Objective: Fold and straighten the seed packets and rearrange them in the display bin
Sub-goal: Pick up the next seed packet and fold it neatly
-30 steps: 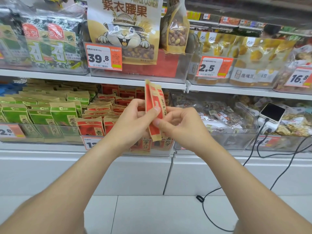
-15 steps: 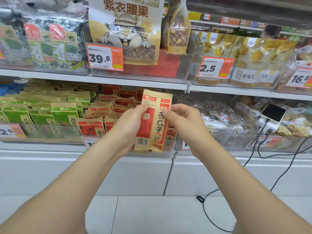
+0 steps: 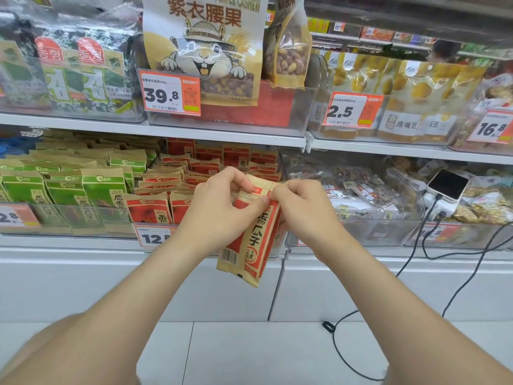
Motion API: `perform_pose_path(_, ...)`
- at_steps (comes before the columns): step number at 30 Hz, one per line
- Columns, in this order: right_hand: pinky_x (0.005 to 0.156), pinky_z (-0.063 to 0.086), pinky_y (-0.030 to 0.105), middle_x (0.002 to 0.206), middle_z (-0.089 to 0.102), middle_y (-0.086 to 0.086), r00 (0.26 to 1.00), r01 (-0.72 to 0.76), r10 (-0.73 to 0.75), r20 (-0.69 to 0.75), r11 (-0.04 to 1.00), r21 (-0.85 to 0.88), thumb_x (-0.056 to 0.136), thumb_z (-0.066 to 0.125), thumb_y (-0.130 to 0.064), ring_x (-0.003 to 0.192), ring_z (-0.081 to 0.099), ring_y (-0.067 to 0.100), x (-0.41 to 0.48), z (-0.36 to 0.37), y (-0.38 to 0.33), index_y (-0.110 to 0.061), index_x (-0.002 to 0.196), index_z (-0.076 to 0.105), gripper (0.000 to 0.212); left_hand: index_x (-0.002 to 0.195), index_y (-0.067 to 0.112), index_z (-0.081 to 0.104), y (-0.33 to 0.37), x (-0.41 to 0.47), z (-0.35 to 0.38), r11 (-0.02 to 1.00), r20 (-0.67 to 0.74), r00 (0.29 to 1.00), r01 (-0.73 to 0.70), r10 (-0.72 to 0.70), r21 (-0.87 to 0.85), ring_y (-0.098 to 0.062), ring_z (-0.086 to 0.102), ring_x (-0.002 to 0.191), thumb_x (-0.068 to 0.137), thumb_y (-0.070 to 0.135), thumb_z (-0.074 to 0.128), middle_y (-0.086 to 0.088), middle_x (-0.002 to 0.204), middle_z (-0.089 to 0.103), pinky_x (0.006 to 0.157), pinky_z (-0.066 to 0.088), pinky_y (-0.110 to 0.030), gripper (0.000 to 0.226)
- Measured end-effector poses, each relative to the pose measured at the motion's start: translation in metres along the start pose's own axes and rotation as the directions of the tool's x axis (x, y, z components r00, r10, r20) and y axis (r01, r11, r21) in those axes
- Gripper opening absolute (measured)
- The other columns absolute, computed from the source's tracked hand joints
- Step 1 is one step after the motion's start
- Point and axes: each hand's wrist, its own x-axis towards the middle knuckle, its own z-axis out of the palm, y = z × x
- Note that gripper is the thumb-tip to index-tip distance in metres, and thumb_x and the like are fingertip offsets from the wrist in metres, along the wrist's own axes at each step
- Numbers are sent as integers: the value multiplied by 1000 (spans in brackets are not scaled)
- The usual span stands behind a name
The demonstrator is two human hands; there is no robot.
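A red and tan seed packet (image 3: 254,240) hangs tilted in front of the lower shelf, its barcode end pointing down. My left hand (image 3: 219,209) grips its upper left part, thumb pressed across the front. My right hand (image 3: 302,209) pinches its top right edge, fingers curled over the folded top. Behind my hands stands the clear display bin (image 3: 155,232) with several matching red packets (image 3: 150,209) in rows.
Green seed packets (image 3: 66,187) fill the bin to the left. A clear bin of bagged snacks (image 3: 358,195) sits to the right, beside a phone (image 3: 447,184) on a charger with black cables (image 3: 410,259) hanging down to the floor. An upper shelf holds cashew bags (image 3: 202,48) and price tags.
The packet went from edge-on to facing me, then dropped lower and tilted. Both hands moved down and closed in over its top edge.
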Motion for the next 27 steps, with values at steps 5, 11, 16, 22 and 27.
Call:
perform_pose_path(5, 58, 56, 48, 62, 60, 11, 996, 87, -87, -10, 995, -50, 91, 56, -21, 55, 62, 26, 2, 1, 4, -6, 69, 59, 26, 93, 37, 58, -3, -2, 3, 993, -1, 998, -59, 59, 104, -15, 70, 90, 94, 58, 64, 16, 89, 72, 75, 61, -45, 21)
perform_pose_path(11, 60, 56, 63, 72, 60, 24, 995, 93, -93, 22, 995, -19, 88, 50, -22, 65, 60, 28, 4, 1, 4, -8, 75, 52, 20, 88, 29, 70, -4, 5, 5, 1000, 4, 1000, 12, -12, -16, -9, 74, 85, 102, 28, 65, 11, 83, 78, 83, 62, -41, 15)
perform_pose_path(16, 63, 62, 61, 94, 70, 34, 996, 76, -75, 52, 997, -15, 101, 53, -14, 82, 72, 49, 3, -2, 6, 3, 91, 59, 21, 90, 27, 74, -6, 7, 2, 993, 39, 997, 66, -63, -98, -5, 74, 86, 104, 28, 68, 11, 89, 79, 75, 55, -28, 15)
perform_pose_path(22, 58, 64, 40, 87, 78, 20, 983, 27, -62, 173, 980, 197, 111, 50, -15, 71, 78, 33, -1, -11, 1, 5, 112, 66, 26, 96, 30, 69, -6, 7, -2, 977, 19, 997, 71, -69, -202, -6, 72, 86, 107, 35, 62, 11, 97, 77, 72, 52, -32, 14)
perform_pose_path(27, 66, 66, 43, 87, 81, 15, 978, 122, -156, 136, 965, 232, 108, 65, -17, 78, 81, 30, -2, -8, 7, -8, 99, 69, 13, 106, 30, 60, -4, 2, -6, 964, 160, 987, 39, 4, -264, -12, 76, 89, 104, 57, 58, 5, 103, 76, 75, 62, -40, 28)
